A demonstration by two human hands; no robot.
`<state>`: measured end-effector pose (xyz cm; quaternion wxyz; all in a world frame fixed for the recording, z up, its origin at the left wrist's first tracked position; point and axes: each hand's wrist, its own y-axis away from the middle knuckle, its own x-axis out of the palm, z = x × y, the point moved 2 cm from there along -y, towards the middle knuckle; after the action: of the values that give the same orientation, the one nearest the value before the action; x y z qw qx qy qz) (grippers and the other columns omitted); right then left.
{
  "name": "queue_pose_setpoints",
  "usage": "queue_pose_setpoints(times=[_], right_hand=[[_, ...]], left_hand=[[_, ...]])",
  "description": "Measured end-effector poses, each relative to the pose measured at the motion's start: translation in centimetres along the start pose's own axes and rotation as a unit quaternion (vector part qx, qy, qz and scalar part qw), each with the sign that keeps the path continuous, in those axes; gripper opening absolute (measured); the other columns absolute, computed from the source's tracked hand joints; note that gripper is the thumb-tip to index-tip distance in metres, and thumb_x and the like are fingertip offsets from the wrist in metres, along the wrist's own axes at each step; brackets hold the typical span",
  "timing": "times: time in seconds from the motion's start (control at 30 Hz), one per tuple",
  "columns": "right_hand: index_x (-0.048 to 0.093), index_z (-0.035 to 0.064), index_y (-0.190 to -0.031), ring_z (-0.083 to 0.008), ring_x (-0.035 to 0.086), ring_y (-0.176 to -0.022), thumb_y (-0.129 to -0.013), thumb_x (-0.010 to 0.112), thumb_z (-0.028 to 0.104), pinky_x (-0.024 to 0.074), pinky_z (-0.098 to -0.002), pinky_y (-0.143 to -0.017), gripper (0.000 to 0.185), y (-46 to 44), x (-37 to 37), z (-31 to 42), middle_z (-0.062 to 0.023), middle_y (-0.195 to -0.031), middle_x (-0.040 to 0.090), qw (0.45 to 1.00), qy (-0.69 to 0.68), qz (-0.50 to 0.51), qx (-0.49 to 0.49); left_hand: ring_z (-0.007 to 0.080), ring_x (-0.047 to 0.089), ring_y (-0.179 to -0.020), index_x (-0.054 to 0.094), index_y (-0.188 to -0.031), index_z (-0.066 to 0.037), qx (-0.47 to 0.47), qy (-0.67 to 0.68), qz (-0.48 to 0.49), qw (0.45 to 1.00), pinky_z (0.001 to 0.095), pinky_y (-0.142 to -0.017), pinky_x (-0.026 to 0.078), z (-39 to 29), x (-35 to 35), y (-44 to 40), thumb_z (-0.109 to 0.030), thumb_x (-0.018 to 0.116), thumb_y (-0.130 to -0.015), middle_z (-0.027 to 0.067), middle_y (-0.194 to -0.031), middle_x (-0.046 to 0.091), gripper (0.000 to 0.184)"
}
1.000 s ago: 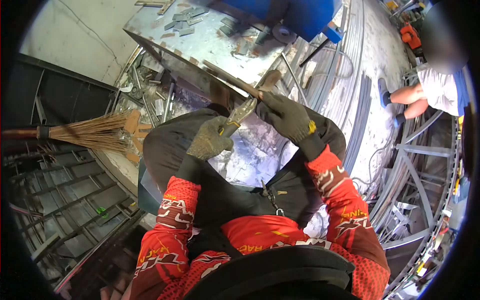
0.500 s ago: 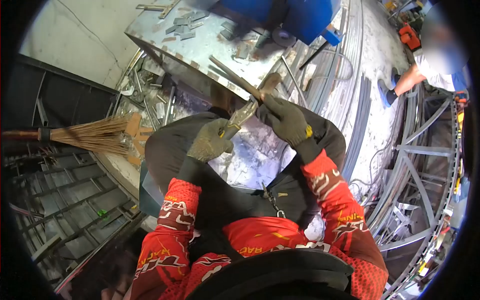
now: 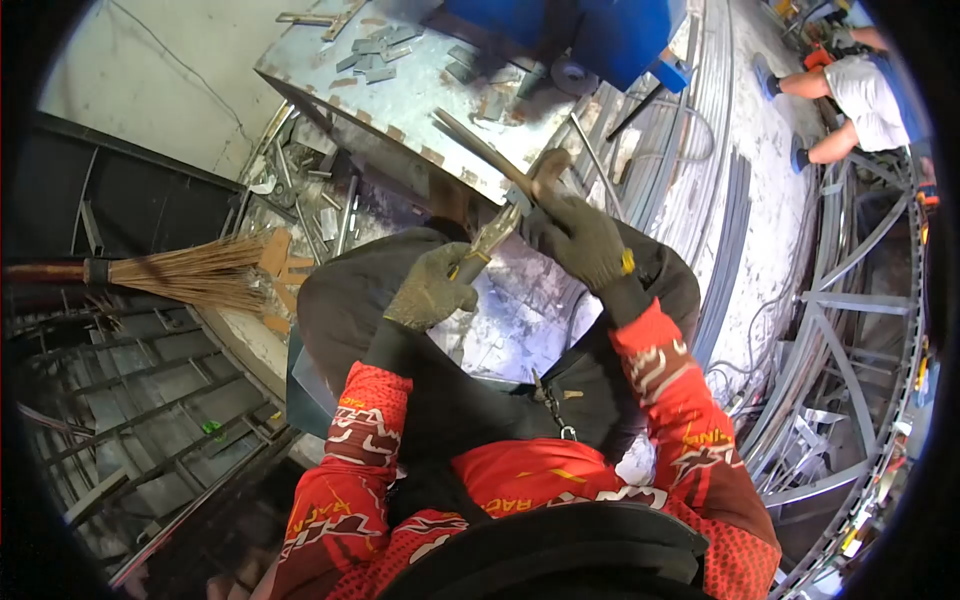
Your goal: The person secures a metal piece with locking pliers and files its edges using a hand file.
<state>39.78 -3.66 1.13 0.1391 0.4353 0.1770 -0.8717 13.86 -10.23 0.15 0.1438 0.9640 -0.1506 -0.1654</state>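
Observation:
My left hand (image 3: 432, 288), in a dark work glove, is closed around the handle of silver pliers (image 3: 492, 236) with some yellow on them. The jaws point up and right, toward my other hand, with a small grey metal piece (image 3: 517, 198) at their tip. My right hand (image 3: 580, 240), also gloved, grips the near end of a long, narrow brownish metal bar (image 3: 482, 150). This bar slants away to the upper left, over the edge of the metal table. Whether the bar touches the small piece, I cannot tell. Both hands are above my bent legs.
Flat metal pieces (image 3: 375, 55) lie on the metal table (image 3: 320, 75), beside a blue machine (image 3: 620, 40). A broom (image 3: 190, 275) and scrap are at left. Long metal bars (image 3: 725, 250) run along the floor at right, near a metal frame (image 3: 860, 300). Another person (image 3: 865, 100) stands upper right.
The pliers and bar have shifted slightly in view, still held by the same hands. At the upper right, the other person has moved, and both legs now show.

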Motion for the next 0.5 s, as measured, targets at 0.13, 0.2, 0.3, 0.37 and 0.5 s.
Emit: queue_pose_setpoints(times=[0.13,0.2,0.3,0.37,0.5], right_hand=[[0.06,0.0162,-0.145,-0.0401,0.067,-0.092,-0.089,0.068,0.011,0.0541,-0.0472,-0.082,0.057,8.5,-1.5,-0.3,-0.0163,-0.097,0.065,0.993,-0.055,0.009,0.105],[0.059,0.0168,-0.146,-0.0403,0.066,-0.091,-0.089,0.068,0.011,0.0542,-0.0475,-0.081,0.058,9.8,-2.3,0.8,-0.0166,-0.098,0.065,0.99,-0.076,-0.001,0.116],[0.059,0.0187,-0.147,-0.0401,0.067,-0.091,-0.088,0.069,0.012,0.0547,-0.048,-0.08,0.06,8.5,-2.7,1.2,-0.0175,-0.102,0.066,0.992,-0.045,0.009,0.116],[0.058,0.0201,-0.147,-0.0398,0.068,-0.092,-0.088,0.07,0.013,0.0552,-0.0481,-0.079,0.061,6.0,-1.9,1.0,-0.0181,-0.105,0.067,0.993,0.004,0.034,0.111],[0.057,0.0233,-0.149,-0.0392,0.07,-0.097,-0.089,0.07,0.015,0.0564,-0.0485,-0.081,0.061,0.2,-0.5,1.1,-0.017,-0.113,0.069,0.999,0.008,0.041,0.025]], left_hand=[[0.0163,0.063,-0.093,0.065,-0.129,0.002,-0.081,0.081,0.039,0.993,0.0322,-0.084,0.054,-0.4,-0.2,0.1,-0.008,0.076,-0.066,0.0071,-0.101,0.067,0.065],[0.0158,0.063,-0.093,0.064,-0.13,0.002,-0.079,0.11,0.056,0.989,0.0317,-0.084,0.054,0.3,0.2,0.0,-0.007,0.076,-0.068,0.0068,-0.102,0.067,0.064],[0.0154,0.063,-0.093,0.064,-0.133,0.002,-0.041,0.04,0.05,0.997,0.0319,-0.084,0.054,0.3,0.1,-0.4,-0.006,0.075,-0.069,0.0066,-0.101,0.067,0.065],[0.0142,0.062,-0.093,0.064,-0.133,0.001,-0.056,0.024,0.044,0.997,0.0314,-0.084,0.054,-0.2,0.0,-0.3,-0.005,0.076,-0.068,0.0066,-0.102,0.068,0.067],[0.0141,0.062,-0.093,0.064,-0.134,0.0,-0.052,0.043,0.039,0.997,0.0318,-0.085,0.054,0.1,0.4,-0.1,-0.005,0.076,-0.067,0.0068,-0.102,0.067,0.069]])
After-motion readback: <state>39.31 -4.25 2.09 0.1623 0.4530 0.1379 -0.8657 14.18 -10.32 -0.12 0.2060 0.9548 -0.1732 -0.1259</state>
